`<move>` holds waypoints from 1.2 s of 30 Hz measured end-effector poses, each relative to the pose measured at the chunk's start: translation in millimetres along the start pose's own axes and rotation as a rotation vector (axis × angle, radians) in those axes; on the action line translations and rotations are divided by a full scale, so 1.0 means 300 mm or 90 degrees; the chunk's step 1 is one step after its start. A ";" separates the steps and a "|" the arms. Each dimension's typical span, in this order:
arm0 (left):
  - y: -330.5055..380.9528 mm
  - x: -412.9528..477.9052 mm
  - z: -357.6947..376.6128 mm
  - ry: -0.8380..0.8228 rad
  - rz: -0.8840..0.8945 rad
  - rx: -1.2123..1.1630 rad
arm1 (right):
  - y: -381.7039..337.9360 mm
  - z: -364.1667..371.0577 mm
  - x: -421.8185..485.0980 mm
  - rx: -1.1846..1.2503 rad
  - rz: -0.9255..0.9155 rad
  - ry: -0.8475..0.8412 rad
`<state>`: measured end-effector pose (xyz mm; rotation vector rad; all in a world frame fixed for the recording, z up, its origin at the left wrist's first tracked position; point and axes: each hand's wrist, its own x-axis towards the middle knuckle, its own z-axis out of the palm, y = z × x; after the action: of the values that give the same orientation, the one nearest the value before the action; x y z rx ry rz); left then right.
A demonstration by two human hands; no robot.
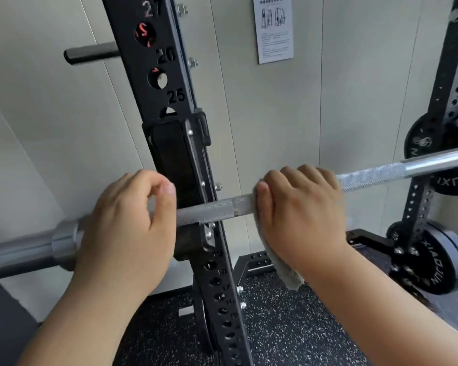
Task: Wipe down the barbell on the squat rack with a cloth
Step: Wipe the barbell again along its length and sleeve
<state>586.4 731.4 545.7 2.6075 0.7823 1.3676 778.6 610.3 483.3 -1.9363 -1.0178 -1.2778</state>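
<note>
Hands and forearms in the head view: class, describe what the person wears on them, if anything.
The left hand and the right hand are bare: no gloves, rings or wraps show. The left forearm and the right forearm are bare too, with no sleeve, watch or band in view down to the picture's edge.

Left hand (pixel 127 220) and right hand (pixel 302 215) curl fingers (pixel 288 178).

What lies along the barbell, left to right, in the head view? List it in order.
Barbell sleeve → left hand → rack upright → right hand, holding the cloth → weight plates.
</note>
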 end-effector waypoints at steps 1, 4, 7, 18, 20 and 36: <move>0.042 -0.004 0.005 -0.015 0.038 0.015 | -0.034 0.009 -0.022 0.004 -0.021 -0.013; 0.163 -0.027 0.044 -0.091 0.141 0.125 | -0.015 0.011 -0.059 0.037 -0.158 -0.008; 0.221 -0.052 0.111 -0.132 0.177 0.232 | 0.183 -0.015 -0.012 0.021 -0.150 0.003; 0.328 -0.015 0.385 0.024 0.128 0.233 | 0.272 -0.041 -0.061 0.030 -0.139 0.038; 0.313 -0.005 0.389 0.062 0.151 0.225 | 0.356 -0.055 -0.015 0.017 -0.162 0.022; 0.297 0.058 0.345 -0.033 0.195 0.285 | 0.361 -0.055 0.055 0.001 -0.016 -0.007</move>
<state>711.7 678.2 524.9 3.2090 0.7828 1.3075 866.6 544.4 497.1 -1.9374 -1.0522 -1.2806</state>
